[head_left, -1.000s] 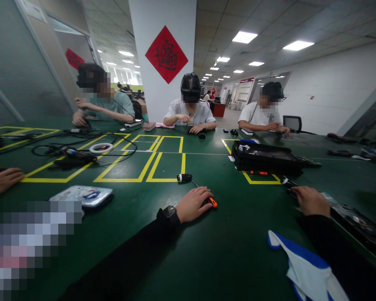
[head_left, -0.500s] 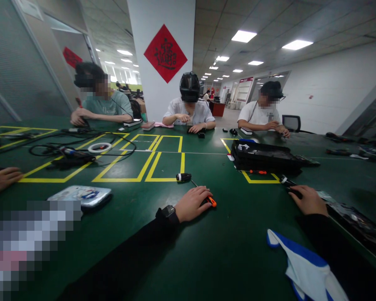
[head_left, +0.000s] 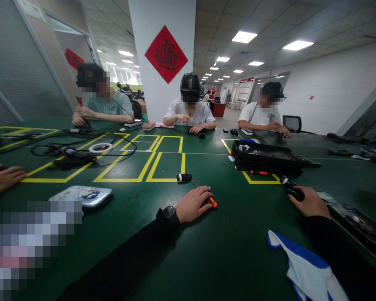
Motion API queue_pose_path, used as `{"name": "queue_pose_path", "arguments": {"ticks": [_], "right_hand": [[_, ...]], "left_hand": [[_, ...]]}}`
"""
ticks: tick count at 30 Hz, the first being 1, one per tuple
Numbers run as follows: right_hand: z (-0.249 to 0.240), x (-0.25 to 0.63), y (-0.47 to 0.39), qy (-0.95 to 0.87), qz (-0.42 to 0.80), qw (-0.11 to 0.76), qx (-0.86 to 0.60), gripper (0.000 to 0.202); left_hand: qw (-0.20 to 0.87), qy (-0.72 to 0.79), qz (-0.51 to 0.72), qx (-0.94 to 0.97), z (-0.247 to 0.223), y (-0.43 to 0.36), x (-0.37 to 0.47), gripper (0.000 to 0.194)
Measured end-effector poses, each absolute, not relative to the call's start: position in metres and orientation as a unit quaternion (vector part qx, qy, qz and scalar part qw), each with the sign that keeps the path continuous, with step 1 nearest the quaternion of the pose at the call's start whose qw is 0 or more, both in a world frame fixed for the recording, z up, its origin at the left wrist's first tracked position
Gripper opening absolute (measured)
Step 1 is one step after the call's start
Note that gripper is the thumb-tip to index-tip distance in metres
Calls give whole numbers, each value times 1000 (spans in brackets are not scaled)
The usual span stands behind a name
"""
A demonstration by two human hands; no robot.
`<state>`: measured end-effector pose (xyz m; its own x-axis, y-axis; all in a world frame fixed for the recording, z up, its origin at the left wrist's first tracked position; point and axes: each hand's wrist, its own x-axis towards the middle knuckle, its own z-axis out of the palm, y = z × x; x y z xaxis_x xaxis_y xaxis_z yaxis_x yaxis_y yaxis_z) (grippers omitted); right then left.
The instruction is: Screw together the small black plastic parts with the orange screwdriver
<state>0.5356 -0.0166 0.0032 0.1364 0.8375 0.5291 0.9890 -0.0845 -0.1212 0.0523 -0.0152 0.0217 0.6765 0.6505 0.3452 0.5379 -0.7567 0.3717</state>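
My left hand (head_left: 193, 205), with a dark watch on the wrist, rests on the tabletop, its fingers curled over the handle of an orange-and-black screwdriver (head_left: 212, 202). The thin metal shaft sticks out beyond the fingers toward a short black cylinder (head_left: 184, 177) with a white band. To the right, my right hand (head_left: 310, 202) is closed around a black handheld tool (head_left: 296, 193) with a pale band near its far end. My palm hides part of that tool. A dark circuit assembly (head_left: 359, 221) lies beside my right wrist.
A white-and-blue glove (head_left: 307, 259) lies near my right forearm. Black casings (head_left: 266, 156) stand ahead, with an orange-and-black screwdriver (head_left: 258, 172) before them. A phone (head_left: 81, 195), cables (head_left: 72, 154) and another person's hand (head_left: 4, 179) are left. Several people sit opposite.
The view has shifted very slightly. My right hand has tilted a little, showing more of the black tool. My left hand stays on the screwdriver.
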Motion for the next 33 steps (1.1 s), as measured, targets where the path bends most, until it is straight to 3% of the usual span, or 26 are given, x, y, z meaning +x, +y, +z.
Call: {"name": "queue_pose_path", "arguments": {"ticks": [5,10,17,20,26,33], "right_hand": [[1,516,-12,-694,-111,239,-669,44],[20,444,-5,-783,-8,202,-588,39],[31,318,43,-814,63,231,-530,29],[29,269,67,-801,76,243,-542,27],[30,192,94,-802,76,229,-546,34],[37,125,106,-810,77,179,-553,39]], "left_hand": [[114,329,237,907,22,-16,51,44],[80,343,247,903,21,-17,54,43],[-52,484,365,794,20,14,38,39],[-69,533,342,771,15,36,18,43],[-70,609,262,745,9,46,-4,27],[-127,704,211,666,14,34,-18,31]]}}
